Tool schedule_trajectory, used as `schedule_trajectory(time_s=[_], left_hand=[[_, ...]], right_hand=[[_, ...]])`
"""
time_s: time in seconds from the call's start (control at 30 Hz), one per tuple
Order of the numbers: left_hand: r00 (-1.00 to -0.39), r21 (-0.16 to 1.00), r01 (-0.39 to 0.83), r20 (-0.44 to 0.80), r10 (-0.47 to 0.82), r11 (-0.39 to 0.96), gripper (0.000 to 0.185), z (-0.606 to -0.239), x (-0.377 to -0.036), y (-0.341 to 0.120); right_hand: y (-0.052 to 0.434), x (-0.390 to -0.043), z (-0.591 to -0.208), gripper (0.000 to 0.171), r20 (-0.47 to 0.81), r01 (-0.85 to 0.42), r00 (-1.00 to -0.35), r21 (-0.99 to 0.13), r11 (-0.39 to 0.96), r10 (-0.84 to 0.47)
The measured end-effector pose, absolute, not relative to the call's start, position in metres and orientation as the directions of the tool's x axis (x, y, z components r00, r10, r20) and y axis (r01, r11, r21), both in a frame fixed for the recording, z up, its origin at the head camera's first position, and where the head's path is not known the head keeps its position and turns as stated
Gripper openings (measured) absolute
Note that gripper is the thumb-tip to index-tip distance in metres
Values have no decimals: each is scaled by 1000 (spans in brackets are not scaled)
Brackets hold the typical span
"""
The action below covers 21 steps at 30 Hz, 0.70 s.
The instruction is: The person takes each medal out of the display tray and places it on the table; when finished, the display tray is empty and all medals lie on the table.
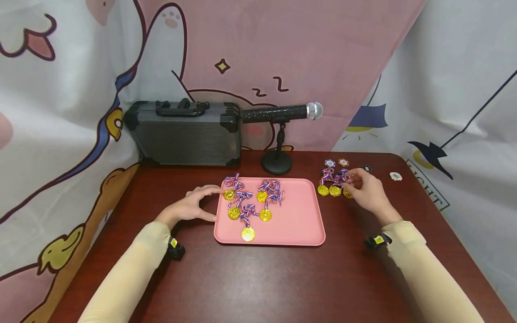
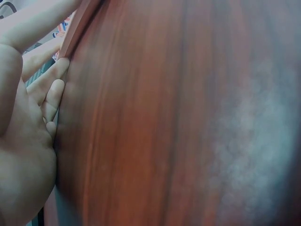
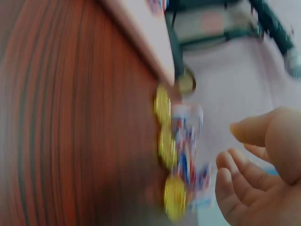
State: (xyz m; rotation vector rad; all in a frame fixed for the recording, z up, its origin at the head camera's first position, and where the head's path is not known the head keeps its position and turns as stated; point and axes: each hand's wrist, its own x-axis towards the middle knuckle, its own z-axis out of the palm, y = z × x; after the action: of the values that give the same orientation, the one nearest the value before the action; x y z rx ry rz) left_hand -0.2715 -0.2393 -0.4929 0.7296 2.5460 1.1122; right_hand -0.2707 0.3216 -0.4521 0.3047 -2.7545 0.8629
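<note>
My left hand (image 1: 190, 206) touches the left rim of the pink tray (image 1: 299, 215), its fingers and thumb spread along it. On the left half of that tray lie several gold medals (image 1: 248, 234) with striped red, white and blue ribbons. To the right of the tray, three more medals (image 1: 335, 191) lie in a row on the table. My right hand (image 1: 366, 192) hovers over the rightmost of them, partly covering it. In the right wrist view, the thumb and fingers are apart, nothing between them, beside the medal ribbons (image 3: 186, 155).
Several poker chips (image 1: 330, 163) lie behind and right of the loose medals. At the back stand a grey-black hard case (image 1: 186, 139) and a microphone (image 1: 278, 114) on a round-based stand (image 1: 276, 162). The dark wooden table (image 1: 258, 282) meets patterned cloth behind and at the sides.
</note>
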Motion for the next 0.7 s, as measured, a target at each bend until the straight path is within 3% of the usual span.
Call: schedule_trajectory(time_s=[0.13,0.3,0.5,0.7], left_hand=[[-835,734,351,-36,549,582,88,-494,-272,-240],[-836,736,342,-46,547,584,89,-494,-273,-239],[-836,743,333,-52,546,581,88,-493,-271,-238],[-841,735,330,-56,538,592,89,-492,-272,-240]], right_hand=[[282,-272,-453,32,311,-386,-919,-591,708,-241],[230,-265,-456,34,238,-442,-884,-707,552,-402],[179,-258,-462,36,165,-468,-768,-804,367,-619],[145,-254,-467,38,36,-501,-717,-721,479,-696]])
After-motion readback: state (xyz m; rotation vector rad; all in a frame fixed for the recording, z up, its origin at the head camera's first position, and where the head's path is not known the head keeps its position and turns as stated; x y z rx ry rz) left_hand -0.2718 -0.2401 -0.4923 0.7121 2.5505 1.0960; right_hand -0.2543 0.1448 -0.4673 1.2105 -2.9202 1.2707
